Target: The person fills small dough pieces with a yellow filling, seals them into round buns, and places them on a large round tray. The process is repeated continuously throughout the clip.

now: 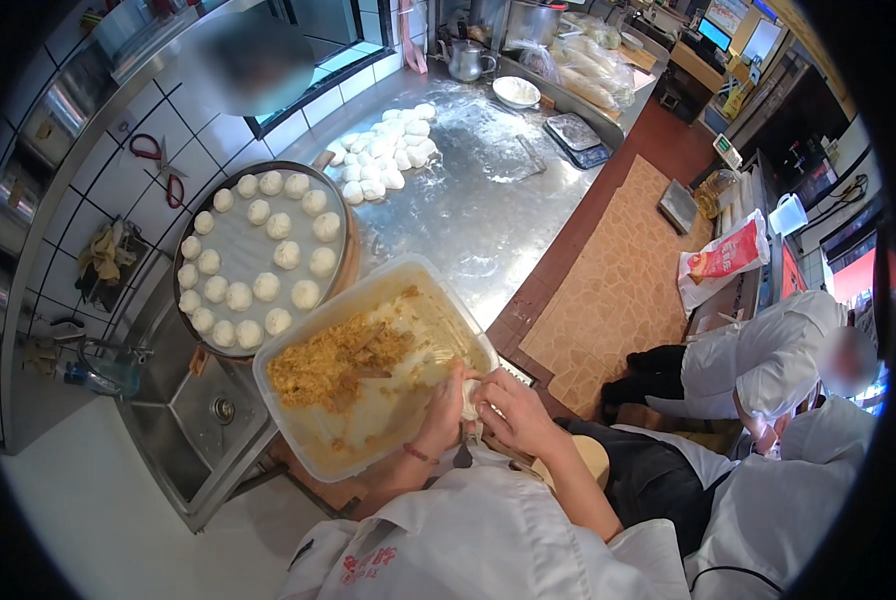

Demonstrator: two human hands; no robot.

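Observation:
Close to my body, my left hand point(442, 418) cups a white dough bun point(470, 400), and the fingers of my right hand point(516, 412) pinch at its top. Both hands are at the near right corner of a clear plastic tub point(438, 285). Inside the tub, yellowish-brown crumbly filling point(313, 372) is heaped toward the left, with a flat stick-like tool lying in it. Left of the tub stands a round steamer tray point(253, 232) with pleated buns set in rings. Farther back, a cluster of dough pieces point(378, 150) rests on the floured steel table point(448, 235).
A steel sink point(218, 410) is at the left below the tray. Scissors point(158, 165) hang on the tiled wall. A white bowl point(517, 92), a kettle point(466, 62) and a scale point(575, 135) stand at the back. Co-workers in white point(758, 355) bend at the right.

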